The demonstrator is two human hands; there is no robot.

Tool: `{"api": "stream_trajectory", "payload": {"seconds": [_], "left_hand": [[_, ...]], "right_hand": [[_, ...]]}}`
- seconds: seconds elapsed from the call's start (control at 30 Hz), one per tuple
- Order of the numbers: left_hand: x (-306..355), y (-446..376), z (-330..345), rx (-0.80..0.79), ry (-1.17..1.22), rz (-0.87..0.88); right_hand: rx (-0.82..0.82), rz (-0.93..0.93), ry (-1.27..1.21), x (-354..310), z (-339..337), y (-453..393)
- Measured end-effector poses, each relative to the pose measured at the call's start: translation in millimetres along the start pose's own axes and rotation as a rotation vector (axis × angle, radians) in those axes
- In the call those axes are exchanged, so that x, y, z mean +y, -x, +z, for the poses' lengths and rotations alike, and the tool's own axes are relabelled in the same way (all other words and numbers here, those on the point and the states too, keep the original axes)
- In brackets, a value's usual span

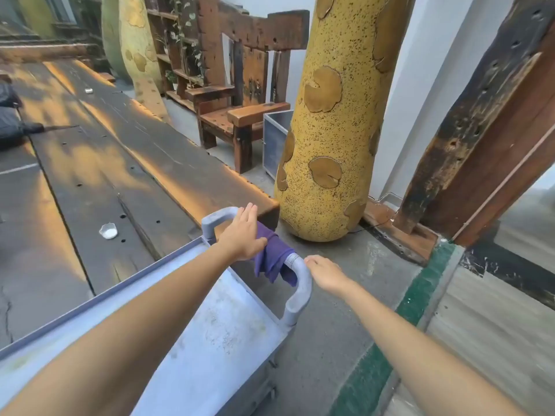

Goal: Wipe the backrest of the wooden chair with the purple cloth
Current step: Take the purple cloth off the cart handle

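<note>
The purple cloth [274, 255] hangs draped over the grey handle bar [300, 283] of a pale blue utility cart [228, 322], at the cart's far end. Its folds fall on the near side of the bar, toward the cart's top tray.

The left hand [243, 232] lies flat on the cloth where it crosses the bar, fingers straight and held together, thumb pressed against the fabric's edge. The hand is not closed around the cloth; palm contact only. The right hand [326, 271] sits just beside the right-hand bend of the handle, fingers loosely curled downward. Whether its fingertips touch the handle cannot be told; it holds nothing.

The wooden chair [240, 94] stands well apart from both hands, across the concrete floor beyond the far corner of a long dark plank table [126, 145]. The chair's backrest, a heavy dark top rail over upright slats, faces the camera. Its right armrest sits just beside a grey metal box [274, 142].

A tall yellow speckled sculpture [327, 121] stands between the chair and the cart, near the table's corner. A small white dish [108, 231] rests on the table, left of the cart handle. A dark timber post [480, 115] rises at the right.
</note>
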State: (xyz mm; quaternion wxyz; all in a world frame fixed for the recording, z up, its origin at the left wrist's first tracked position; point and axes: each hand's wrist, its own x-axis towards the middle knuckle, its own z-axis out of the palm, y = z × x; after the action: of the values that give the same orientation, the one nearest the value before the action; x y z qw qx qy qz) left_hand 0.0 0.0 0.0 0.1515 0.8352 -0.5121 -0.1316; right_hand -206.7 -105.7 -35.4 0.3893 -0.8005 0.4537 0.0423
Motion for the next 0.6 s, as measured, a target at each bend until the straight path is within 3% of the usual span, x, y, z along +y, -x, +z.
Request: {"api": "stream_trajectory", "payload": {"seconds": [0.13, 0.27, 0.37, 0.5, 0.6], "left_hand": [[-5, -16, 15, -0.05, 0.041, -0.164], [-9, -48, 30, -0.026, 0.163, -0.327], [-12, -65, 44, 0.034, 0.258, -0.409], [-13, -82, 52, 0.192, 0.184, -0.394], [-17, -95, 54, 0.153, 0.103, -0.401]], "right_hand": [[-0.063, 0.118, -0.188, 2, 13, -39], [-0.195, 0.305, -0.689, 0, 21, -76], [-0.338, 0.314, -0.738, 0, 23, -91], [-0.194, 0.22, -0.816, -5, 23, -114], [-0.117, 0.148, -0.875, -12, 20, -128]]}}
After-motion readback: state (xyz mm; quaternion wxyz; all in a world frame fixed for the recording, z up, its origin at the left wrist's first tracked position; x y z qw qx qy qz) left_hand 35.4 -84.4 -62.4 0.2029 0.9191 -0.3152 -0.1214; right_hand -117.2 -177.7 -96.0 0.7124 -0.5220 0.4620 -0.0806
